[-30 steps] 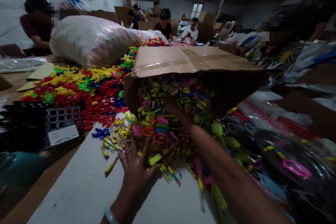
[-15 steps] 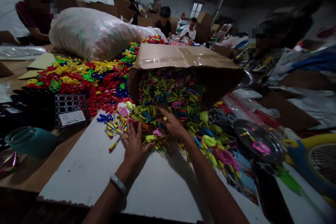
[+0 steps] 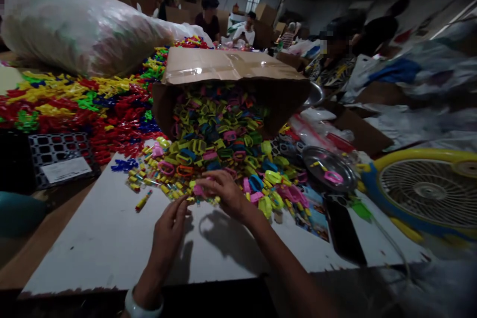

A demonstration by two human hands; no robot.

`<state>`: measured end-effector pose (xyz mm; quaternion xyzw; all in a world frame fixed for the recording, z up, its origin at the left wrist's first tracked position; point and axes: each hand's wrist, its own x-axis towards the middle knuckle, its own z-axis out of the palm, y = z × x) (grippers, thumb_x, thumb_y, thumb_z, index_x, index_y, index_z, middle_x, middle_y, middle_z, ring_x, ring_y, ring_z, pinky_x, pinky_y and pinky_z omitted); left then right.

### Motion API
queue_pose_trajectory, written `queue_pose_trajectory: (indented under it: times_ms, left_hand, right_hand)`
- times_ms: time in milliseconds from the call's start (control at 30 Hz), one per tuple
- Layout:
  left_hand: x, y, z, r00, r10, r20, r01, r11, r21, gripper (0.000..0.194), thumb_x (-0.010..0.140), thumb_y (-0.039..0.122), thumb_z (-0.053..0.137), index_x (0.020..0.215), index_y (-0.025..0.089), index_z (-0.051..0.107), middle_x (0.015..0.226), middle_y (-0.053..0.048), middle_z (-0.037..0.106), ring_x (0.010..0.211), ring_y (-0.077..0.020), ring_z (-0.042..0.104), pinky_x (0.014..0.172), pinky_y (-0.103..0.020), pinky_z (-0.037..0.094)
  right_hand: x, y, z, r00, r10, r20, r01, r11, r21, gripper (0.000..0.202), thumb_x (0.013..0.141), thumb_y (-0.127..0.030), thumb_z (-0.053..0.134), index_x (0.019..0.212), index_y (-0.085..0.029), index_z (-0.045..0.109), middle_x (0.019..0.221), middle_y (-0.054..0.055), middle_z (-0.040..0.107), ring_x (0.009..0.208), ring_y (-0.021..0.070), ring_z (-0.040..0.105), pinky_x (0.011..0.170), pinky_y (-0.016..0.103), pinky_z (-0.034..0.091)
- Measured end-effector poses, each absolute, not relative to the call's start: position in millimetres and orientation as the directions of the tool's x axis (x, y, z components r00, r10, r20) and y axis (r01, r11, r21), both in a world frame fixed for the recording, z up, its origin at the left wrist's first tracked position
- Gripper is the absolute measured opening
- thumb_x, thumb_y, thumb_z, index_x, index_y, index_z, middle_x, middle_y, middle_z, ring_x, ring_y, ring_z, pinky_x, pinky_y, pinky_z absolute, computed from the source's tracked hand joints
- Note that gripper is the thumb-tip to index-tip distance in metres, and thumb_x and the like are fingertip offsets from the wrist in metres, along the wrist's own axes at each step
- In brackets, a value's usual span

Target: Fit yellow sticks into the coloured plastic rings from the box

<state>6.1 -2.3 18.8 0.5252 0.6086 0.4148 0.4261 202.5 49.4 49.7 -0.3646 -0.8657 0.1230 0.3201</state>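
A tipped cardboard box (image 3: 231, 65) opens toward me, and small yellow-green, pink and blue plastic pieces (image 3: 208, 124) spill from it onto a white board (image 3: 112, 238). My left hand (image 3: 170, 228) is at the pile's front edge, its fingers closed together by some small yellow tubes (image 3: 175, 191); what they grip, if anything, is too small to tell. Just right of it, my right hand (image 3: 227, 194) is held over the board with fingers bent around a pink and yellow piece (image 3: 197, 188). One yellow tube (image 3: 143, 201) lies apart on the board.
Red, yellow, green and blue figures (image 3: 112, 114) are heaped at left beside a black tray (image 3: 61, 156) and a teal jar (image 3: 22, 213). At right are a metal pan (image 3: 330, 166), a dark phone-like object (image 3: 345, 231) and a yellow-blue fan (image 3: 428, 191). Several people sit behind.
Both hands have drawn back from the pile toward me; the left fingers, spread before, are now together. The right hand has come out with a pink and yellow piece. The view has turned right.
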Motion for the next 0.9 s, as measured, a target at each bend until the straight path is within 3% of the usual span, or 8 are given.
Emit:
queue_pose_trajectory:
  times_ms: [67,167,333,433,567,700,800,900]
  left_hand:
    - [6.7,-11.7,28.9,0.076,0.947,-0.313,-0.017,0.315,0.949,0.056,0.085,0.064,0.047,0.108,0.016,0.066,0.092,-0.009,0.07,0.081,-0.0228,0.065,0.074,-0.037,0.054]
    - [10.1,-19.7,33.0,0.323,0.854,-0.407,-0.353,0.508,0.786,0.051,0.082,0.062,0.054,0.082,0.013,0.068,0.074,-0.007,0.065,0.064,-0.0164,0.058,0.057,-0.027,0.047]
    - [19.5,-25.6,32.1,-0.022,0.914,-0.406,-0.64,0.299,0.707,0.03,0.065,0.027,0.078,0.09,0.015,0.066,0.07,0.003,0.056,0.061,-0.0078,0.049,0.06,-0.019,0.041]
    - [34.7,-35.6,34.0,-0.258,0.88,-0.397,-0.564,0.196,0.802,0.029,0.078,0.036,0.068,0.101,0.019,0.063,0.079,0.001,0.06,0.068,-0.0091,0.052,0.066,-0.02,0.043]
    - [52.1,-50.2,32.2,-0.31,0.874,-0.375,-0.435,0.22,0.873,0.036,0.088,0.042,0.054,0.118,0.022,0.057,0.11,-0.006,0.065,0.098,-0.0162,0.059,0.087,-0.026,0.046]
    - [41.7,-57.4,31.1,-0.185,0.949,-0.255,-0.198,0.218,0.956,0.041,0.09,0.043,0.049,0.123,0.019,0.059,0.132,-0.011,0.057,0.125,-0.0221,0.049,0.108,-0.034,0.036]
    - [22.0,-51.7,30.6,-0.036,0.999,-0.041,0.045,0.042,0.998,0.048,0.089,0.041,0.054,0.134,0.026,0.051,0.14,-0.009,0.05,0.129,-0.0226,0.046,0.11,-0.038,0.035]
    - [8.3,-40.3,28.4,0.203,0.979,0.028,0.203,-0.07,0.977,0.039,0.087,0.036,0.057,0.124,0.026,0.061,0.123,-0.008,0.061,0.118,-0.0214,0.054,0.105,-0.036,0.04]
  right_hand:
    - [200.2,30.9,54.0,-0.654,0.629,0.421,0.409,0.762,-0.503,0.046,0.096,-0.006,0.046,0.133,-0.031,0.053,0.127,0.005,0.056,0.117,0.02,0.05,0.099,0.037,0.042]
    - [194.6,6.3,39.6,-0.674,0.604,0.425,0.262,0.733,-0.627,0.042,0.101,-0.016,0.04,0.142,-0.027,0.041,0.135,0.008,0.053,0.123,0.0216,0.048,0.103,0.04,0.042]
    - [181.0,-22.3,4.0,-0.222,0.902,0.37,0.367,0.429,-0.825,0.028,0.101,-0.034,0.046,0.127,-0.026,0.053,0.123,0.009,0.057,0.107,0.0244,0.06,0.083,0.034,0.056]
    - [165.0,-40.7,-0.5,-0.176,0.979,0.106,0.276,0.152,-0.949,0.03,0.098,-0.045,0.048,0.118,-0.024,0.055,0.106,0.008,0.062,0.078,0.02,0.065,0.062,0.028,0.057]
    - [151.8,-49.4,6.7,-0.193,0.981,0.007,0.163,0.039,-0.986,0.04,0.092,-0.057,0.054,0.106,-0.019,0.055,0.1,0.009,0.062,0.079,0.0208,0.063,0.065,0.028,0.055]
    - [172.2,-39.2,17.7,-0.323,0.921,-0.217,0.074,-0.204,-0.976,0.044,0.09,-0.062,0.055,0.096,-0.019,0.051,0.063,-0.001,0.057,0.055,0.0142,0.053,0.053,0.022,0.042]
    - [192.9,-32.9,22.9,-0.466,0.84,-0.277,0.002,-0.312,-0.95,0.047,0.086,-0.063,0.061,0.094,-0.018,0.05,0.066,-0.002,0.056,0.055,0.0117,0.052,0.054,0.02,0.038]
    - [201.5,-28.8,20.9,-0.495,0.817,-0.297,0.007,-0.338,-0.941,0.049,0.083,-0.064,0.064,0.091,-0.018,0.05,0.065,-0.004,0.053,0.052,0.0109,0.052,0.051,0.02,0.038]
